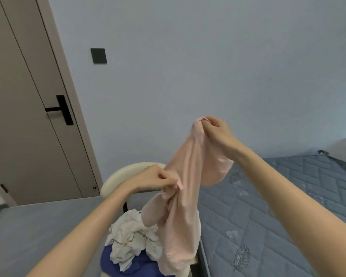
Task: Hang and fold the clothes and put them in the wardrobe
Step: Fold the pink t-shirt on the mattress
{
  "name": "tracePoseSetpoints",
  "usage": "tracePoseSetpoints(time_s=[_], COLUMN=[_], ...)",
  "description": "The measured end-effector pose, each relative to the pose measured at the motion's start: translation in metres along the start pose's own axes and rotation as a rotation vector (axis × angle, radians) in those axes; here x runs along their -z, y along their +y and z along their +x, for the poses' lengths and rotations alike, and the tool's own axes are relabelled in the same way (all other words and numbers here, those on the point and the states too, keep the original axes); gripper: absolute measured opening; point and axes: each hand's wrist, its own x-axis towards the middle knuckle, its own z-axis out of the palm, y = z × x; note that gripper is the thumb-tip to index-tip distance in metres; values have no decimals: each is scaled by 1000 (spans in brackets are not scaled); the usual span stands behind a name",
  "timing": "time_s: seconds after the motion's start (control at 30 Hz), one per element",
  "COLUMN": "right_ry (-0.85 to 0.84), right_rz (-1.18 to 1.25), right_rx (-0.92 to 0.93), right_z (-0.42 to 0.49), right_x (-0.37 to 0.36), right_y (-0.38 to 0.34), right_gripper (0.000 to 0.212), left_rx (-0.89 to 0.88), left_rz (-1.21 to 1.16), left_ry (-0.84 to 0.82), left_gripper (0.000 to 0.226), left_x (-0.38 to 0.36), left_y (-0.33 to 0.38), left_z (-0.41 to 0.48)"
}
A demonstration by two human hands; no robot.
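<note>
Plainly, our left hand [158, 179] and right hand [216, 130] pinched the pale-pink soft fabric garment [180, 206], fingers clamped on bunched cloth; twisted so, we judged it could slip or fold crooked.

To my left is a brown door [28, 116], shut, with a black handle [60, 109] on it. A black square [98, 55] sits on the pale wall [208, 66] beside the door. In front of me is a cream chair [116, 177] with a round back. To my right, just beside the chair, is a blue bed [288, 196] with a stitched top. The floor [38, 226] is grey.
</note>
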Motion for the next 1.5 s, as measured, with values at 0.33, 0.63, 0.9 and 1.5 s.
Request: tracePoseSetpoints(time_s=[0.33, 0.63, 0.9, 1.5], right_ry=[-331, 333, 620, 249], right_rz=[209, 403, 45, -1131], right_rx=[-29, -265, -233, -266], right_z=[-11, -30, -54, -87], right_x=[64, 139, 199, 247], right_y=[-14, 2, 52, 104], right_gripper=[13, 10, 29, 25], left_rx=[-213, -117, -45, -129], left_rz=[119, -28, 254, 433], left_ry=[-113, -193, 142, 447], left_gripper=[54, 30, 24, 12], left_x=[-40, -81, -92, -83], left_y=[60, 62, 82, 107], left_z=[39, 84, 117, 153])
